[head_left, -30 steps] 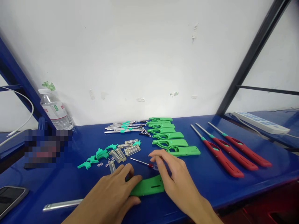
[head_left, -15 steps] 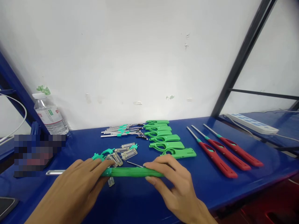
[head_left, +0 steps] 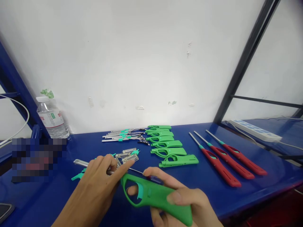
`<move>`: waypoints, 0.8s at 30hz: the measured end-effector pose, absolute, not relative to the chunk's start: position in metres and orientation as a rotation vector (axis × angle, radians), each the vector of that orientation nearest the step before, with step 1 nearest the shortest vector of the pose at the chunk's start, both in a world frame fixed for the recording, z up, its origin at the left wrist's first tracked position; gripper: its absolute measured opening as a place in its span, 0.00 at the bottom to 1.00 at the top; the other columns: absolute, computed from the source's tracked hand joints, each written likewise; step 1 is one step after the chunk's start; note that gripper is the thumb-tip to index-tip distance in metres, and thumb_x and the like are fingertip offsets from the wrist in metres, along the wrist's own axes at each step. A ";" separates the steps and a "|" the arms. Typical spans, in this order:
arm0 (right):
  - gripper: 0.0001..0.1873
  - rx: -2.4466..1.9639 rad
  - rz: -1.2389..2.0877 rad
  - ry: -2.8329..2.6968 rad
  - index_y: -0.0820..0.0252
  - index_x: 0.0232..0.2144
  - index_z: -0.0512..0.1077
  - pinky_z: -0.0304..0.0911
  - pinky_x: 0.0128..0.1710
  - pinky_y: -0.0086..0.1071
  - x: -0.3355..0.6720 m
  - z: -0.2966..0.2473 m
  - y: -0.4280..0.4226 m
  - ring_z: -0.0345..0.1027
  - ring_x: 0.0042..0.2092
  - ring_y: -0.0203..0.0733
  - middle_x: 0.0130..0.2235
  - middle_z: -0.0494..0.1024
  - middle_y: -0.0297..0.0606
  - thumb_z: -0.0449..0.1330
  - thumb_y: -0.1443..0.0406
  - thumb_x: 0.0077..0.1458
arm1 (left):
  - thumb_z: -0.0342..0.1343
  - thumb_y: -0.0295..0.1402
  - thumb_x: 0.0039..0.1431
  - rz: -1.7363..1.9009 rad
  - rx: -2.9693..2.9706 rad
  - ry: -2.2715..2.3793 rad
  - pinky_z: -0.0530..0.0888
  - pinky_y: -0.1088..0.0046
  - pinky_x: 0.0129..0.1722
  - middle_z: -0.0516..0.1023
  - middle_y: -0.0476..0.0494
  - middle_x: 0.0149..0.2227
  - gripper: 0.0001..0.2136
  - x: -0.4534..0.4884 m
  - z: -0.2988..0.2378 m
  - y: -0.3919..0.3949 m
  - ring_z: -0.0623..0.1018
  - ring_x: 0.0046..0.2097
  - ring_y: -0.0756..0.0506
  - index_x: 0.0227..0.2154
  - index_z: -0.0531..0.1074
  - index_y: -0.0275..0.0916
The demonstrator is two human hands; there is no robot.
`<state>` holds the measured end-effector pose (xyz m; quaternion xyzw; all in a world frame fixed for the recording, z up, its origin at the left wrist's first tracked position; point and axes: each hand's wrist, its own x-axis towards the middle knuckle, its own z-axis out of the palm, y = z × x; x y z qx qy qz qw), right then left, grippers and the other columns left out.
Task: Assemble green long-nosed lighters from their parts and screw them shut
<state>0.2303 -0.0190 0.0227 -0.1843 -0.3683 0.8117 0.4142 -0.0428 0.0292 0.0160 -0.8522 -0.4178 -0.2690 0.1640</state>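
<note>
A green long-nosed lighter (head_left: 161,197) with a teal trigger is held between both hands, its flat side turned up. My right hand (head_left: 187,205) grips the handle, thumb on top and fingers beneath. Around the metal tube end, my left hand (head_left: 101,179) is closed; the tube's tip pokes out past its far side. Beyond the hands lie clear fuel tanks (head_left: 129,156) and teal triggers (head_left: 78,176), partly covered by my left hand. A screwdriver (head_left: 155,179) lies just behind the lighter, partly hidden by my right fingers.
Several green handle shells (head_left: 178,160) lie in a column, beside metal tubes with wires (head_left: 115,138). Three red lighters (head_left: 221,168) rest at the right. A water bottle (head_left: 53,118) stands at the left by the wall, and a power strip (head_left: 257,130) lies far right.
The lighter has rolled from its narrow edge onto its flat side, showing the trigger opening. Its handle end has swung down toward me, and my right hand has moved further along the handle.
</note>
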 end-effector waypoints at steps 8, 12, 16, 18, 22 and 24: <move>0.30 -0.380 2.005 -0.887 0.53 0.50 0.77 0.51 0.23 0.21 0.225 0.023 -0.021 0.68 0.27 0.29 0.48 0.85 0.37 0.62 0.69 0.41 | 0.50 0.21 0.75 -0.882 -2.398 -1.160 0.75 0.57 0.53 0.76 0.43 0.54 0.29 -0.036 0.008 0.028 0.79 0.53 0.37 0.70 0.70 0.61; 0.26 -0.629 1.811 -1.030 0.52 0.48 0.74 0.40 0.18 0.23 0.228 0.021 -0.020 0.58 0.23 0.27 0.40 0.81 0.32 0.62 0.70 0.43 | 0.52 0.28 0.78 -1.089 -2.450 -1.302 0.77 0.55 0.63 0.70 0.41 0.67 0.25 -0.020 0.010 0.012 0.77 0.66 0.35 0.71 0.68 0.60; 0.22 -0.832 1.452 -1.362 0.50 0.47 0.75 0.55 0.24 0.26 0.227 0.018 -0.022 0.57 0.24 0.32 0.33 0.74 0.28 0.63 0.69 0.48 | 0.52 0.39 0.80 -1.236 -2.842 -1.530 0.85 0.65 0.50 0.83 0.43 0.59 0.24 -0.002 0.013 -0.008 0.86 0.51 0.39 0.74 0.66 0.58; 0.24 -0.897 1.125 -1.548 0.47 0.47 0.77 0.68 0.35 0.29 0.226 0.014 -0.021 0.72 0.35 0.40 0.41 0.78 0.33 0.62 0.71 0.48 | 0.52 0.44 0.79 -1.319 -3.050 -1.631 0.86 0.64 0.45 0.86 0.44 0.55 0.26 0.006 0.012 -0.014 0.87 0.44 0.40 0.76 0.64 0.58; 0.27 -0.888 0.860 -1.796 0.45 0.48 0.79 0.75 0.46 0.33 0.220 -0.004 -0.014 0.80 0.46 0.47 0.51 0.79 0.36 0.63 0.73 0.45 | 0.54 0.51 0.76 -1.486 -3.294 -1.951 0.86 0.60 0.38 0.86 0.42 0.49 0.30 0.022 0.003 -0.008 0.88 0.40 0.37 0.77 0.62 0.59; 0.24 -0.899 0.848 -1.807 0.47 0.46 0.79 0.76 0.44 0.32 0.216 -0.012 -0.012 0.81 0.45 0.46 0.53 0.79 0.37 0.61 0.73 0.47 | 0.54 0.51 0.77 -1.520 -3.329 -2.040 0.86 0.57 0.40 0.86 0.43 0.46 0.28 0.029 -0.003 0.000 0.89 0.43 0.36 0.76 0.64 0.58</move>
